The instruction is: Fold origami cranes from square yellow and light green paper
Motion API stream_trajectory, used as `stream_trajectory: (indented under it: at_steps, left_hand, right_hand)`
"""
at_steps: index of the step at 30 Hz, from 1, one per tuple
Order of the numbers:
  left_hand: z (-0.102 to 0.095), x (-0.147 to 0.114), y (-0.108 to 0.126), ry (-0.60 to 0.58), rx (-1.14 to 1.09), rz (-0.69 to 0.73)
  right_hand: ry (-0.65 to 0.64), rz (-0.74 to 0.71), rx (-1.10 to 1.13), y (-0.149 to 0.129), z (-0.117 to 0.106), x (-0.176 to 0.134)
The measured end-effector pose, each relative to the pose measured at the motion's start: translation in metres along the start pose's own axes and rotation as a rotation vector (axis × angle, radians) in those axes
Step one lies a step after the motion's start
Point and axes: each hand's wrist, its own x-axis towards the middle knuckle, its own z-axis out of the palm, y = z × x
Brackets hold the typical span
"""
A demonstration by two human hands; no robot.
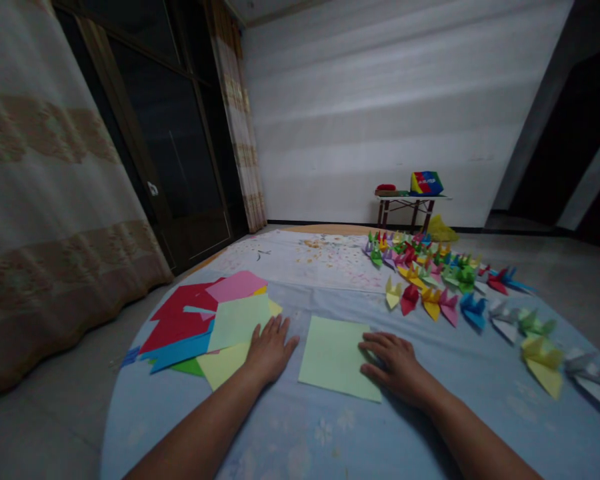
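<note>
A pale green square sheet of paper (334,357) lies flat on the cloth in front of me. My right hand (393,363) rests at its right edge, fingers stretched out over the paper and thumb apart. My left hand (271,350) is at the right side of a loose pile of coloured paper, fingers spread and lying flat. Its fingertips touch or nearly touch another light green sheet (237,321) on top. Under and around that sheet are red paper (177,319), pink paper (237,285), blue paper (180,352) and pale yellow paper (225,365).
Several folded paper cranes (431,303) in many colours stand in rows along the right side of the round table (300,440), which has a light blue cloth. Behind it, a small stand (413,198) by the wall carries a colourful box (427,183). A curtain (50,200) hangs at left.
</note>
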Motion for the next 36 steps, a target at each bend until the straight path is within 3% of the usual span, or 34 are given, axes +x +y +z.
stream_trajectory:
  at_steps: [6, 9, 14, 20, 27, 36]
  left_hand:
    - [-0.007, 0.009, -0.003, 0.036, -0.039, -0.078]
    - [-0.011, 0.011, 0.019, 0.055, -0.086, 0.004]
    - [-0.014, 0.009, 0.067, 0.072, -0.180, 0.192]
    - [-0.017, -0.002, 0.097, 0.085, -0.262, 0.344]
    - [-0.019, -0.015, 0.097, 0.134, -0.343, 0.448]
    - [-0.023, -0.011, 0.084, -0.004, -0.405, 0.553]
  right_hand:
    - [0.026, -0.003, -0.019, 0.005, 0.002, 0.001]
    - [0.009, -0.046, 0.000, -0.002, -0.002, -0.001]
    - [-0.175, -0.189, 0.070, -0.019, -0.010, -0.008]
    - [-0.271, -0.178, 0.043, -0.023, -0.006, -0.010]
    - [-0.243, -0.174, 0.003, -0.026, -0.026, -0.013]
    - [-0.140, -0.134, -0.009, -0.026, -0.049, -0.013]
